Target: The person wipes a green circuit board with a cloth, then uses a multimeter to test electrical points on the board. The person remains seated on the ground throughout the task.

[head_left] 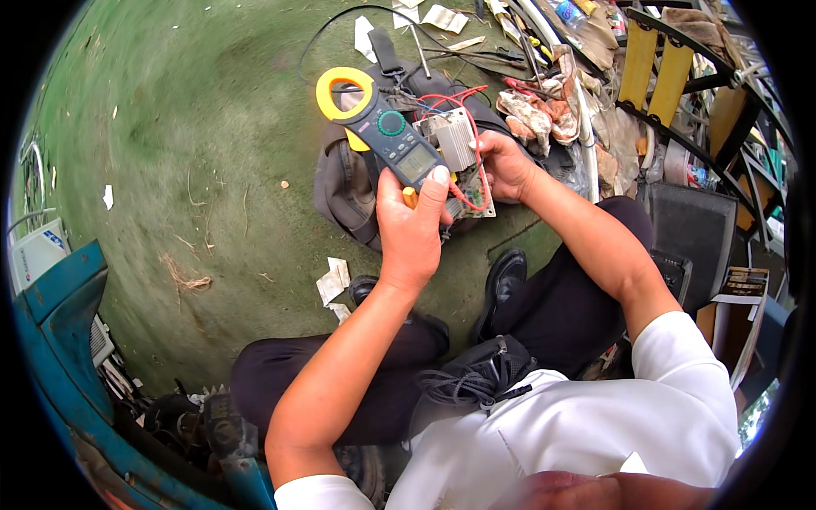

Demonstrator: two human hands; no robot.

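A yellow-and-grey clamp meter [390,121] with a green dial and a small screen is held up in front of me. My left hand [410,223] is wrapped round its lower end, the thumb lying on the front beside the screen. Behind and to the right is a circuit board [486,201] with a silvery finned heat sink [454,146]. My right hand [503,167] grips this board by its right edge. Red test leads [486,174] loop across the board from the meter's lower end. Part of the board is hidden behind the meter and my left hand.
A dark bag [340,191] lies on the green floor under the meter. Beyond it are a soiled work glove [531,115], cables and scraps. A metal rack with yellow slats [639,64] stands at the far right, and a teal metal frame [64,289] at the left.
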